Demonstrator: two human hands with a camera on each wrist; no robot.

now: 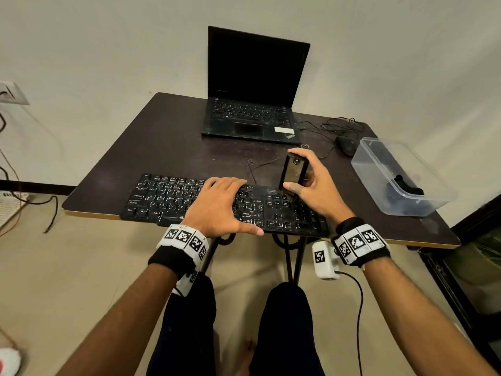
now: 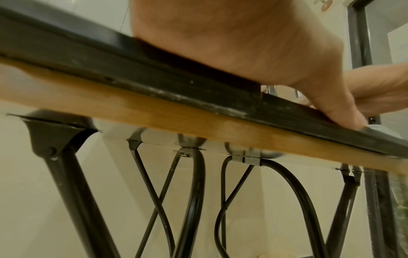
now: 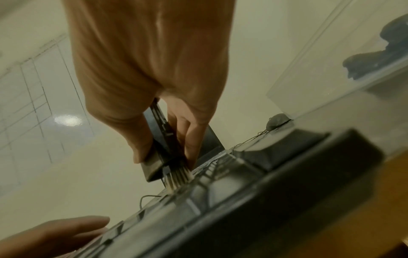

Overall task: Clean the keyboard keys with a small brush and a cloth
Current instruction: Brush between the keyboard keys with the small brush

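Observation:
A black dusty keyboard (image 1: 173,196) lies along the near edge of the dark table (image 1: 168,137). My left hand (image 1: 217,204) lies flat on the keyboard's middle keys, thumb along its front edge (image 2: 344,111). My right hand (image 1: 309,180) holds a small dark brush (image 1: 294,170) upright between thumb and fingers. The bristles (image 3: 176,178) touch keys on the keyboard's right part (image 3: 220,192). A dark cloth (image 1: 406,185) sits inside a clear plastic box (image 1: 379,169) at the right.
An open black laptop (image 1: 252,104) stands at the table's back. A black mouse (image 1: 345,145) with tangled cable lies beside it. The table's metal legs (image 2: 194,192) run under the near edge. A wall socket (image 1: 10,92) and cables are at far left.

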